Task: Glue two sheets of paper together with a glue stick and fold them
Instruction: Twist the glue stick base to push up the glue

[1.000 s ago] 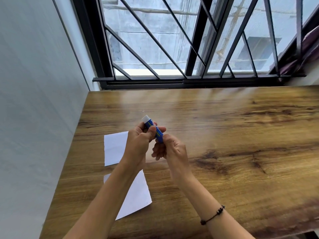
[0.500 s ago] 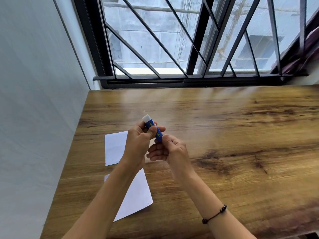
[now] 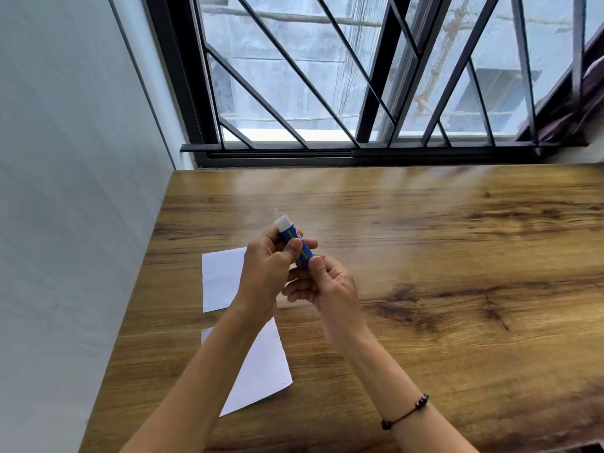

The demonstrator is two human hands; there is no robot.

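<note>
wooden table (image 3: 425,256); both hands grip glue stick (image 3: 299,245) above paper sheets (image 3: 222,279)

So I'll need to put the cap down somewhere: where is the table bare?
The table is bare right of the hands and up to the window frame. It is crowded at left, where two paper sheets lie beneath the forearms.

Looks like a room in somebody's flat, not a workshop or lab. Wood-grain desk (image 3: 425,256) under the hands, shoved into a corner with a plain pale wall (image 3: 65,191) off to their left. Beyond them, a sliding window (image 3: 359,76) with black security bars, concrete building outside.
</note>
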